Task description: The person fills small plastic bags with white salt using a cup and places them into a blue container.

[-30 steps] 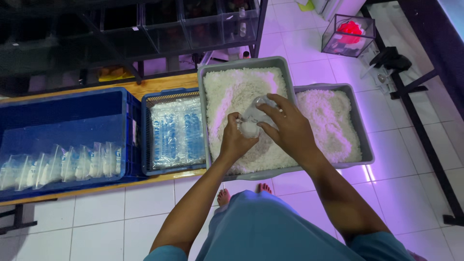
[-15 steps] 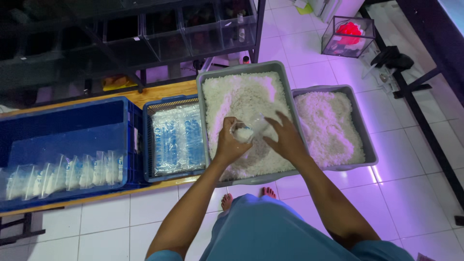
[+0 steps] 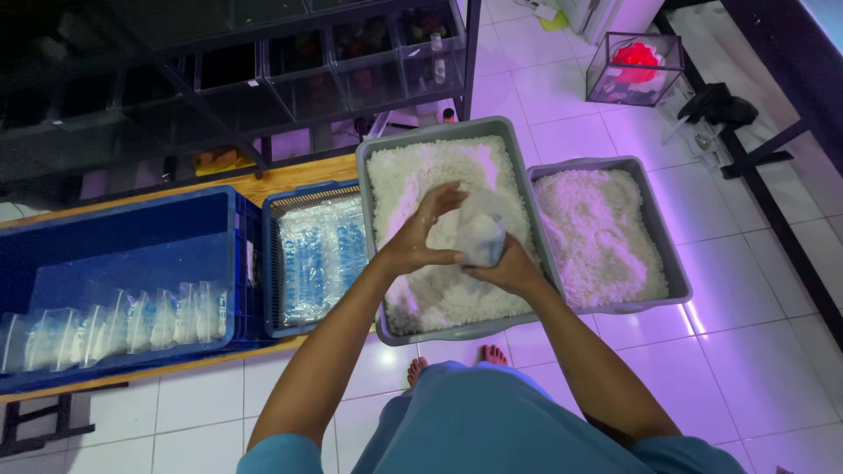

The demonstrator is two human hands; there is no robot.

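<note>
Both hands meet over the nearer grey tub (image 3: 518,184), which is filled with white grains (image 3: 413,175). The right hand (image 3: 509,268) cups a small clear plastic bag (image 3: 481,235) from below, fingers curled about it. The left hand (image 3: 420,237) closes on the bag's upper part from the side, fingers bent around it. The bag looks partly filled with something pale, so the step in hand seems to be filling or gathering a bag just above the grains. Whether its mouth is open or pinched together cannot be told. The next move likely calls for keeping the bag upright and its neck gripped firmly so nothing spills.

To the right, touching the first, sits a second grey tub (image 3: 663,237) of the same white grains. To the left a small blue basket (image 3: 268,263) holds flat clear bags with blue printing (image 3: 320,254). Farther left, a large blue crate (image 3: 123,228) has a row of upright clear packets (image 3: 123,325) along its near wall. Both blue containers rest on a low wooden platform (image 3: 290,171). Behind stands a dark metal rack (image 3: 263,79), and on the tiled floor (image 3: 755,351) a clear box with something red (image 3: 637,66).
</note>
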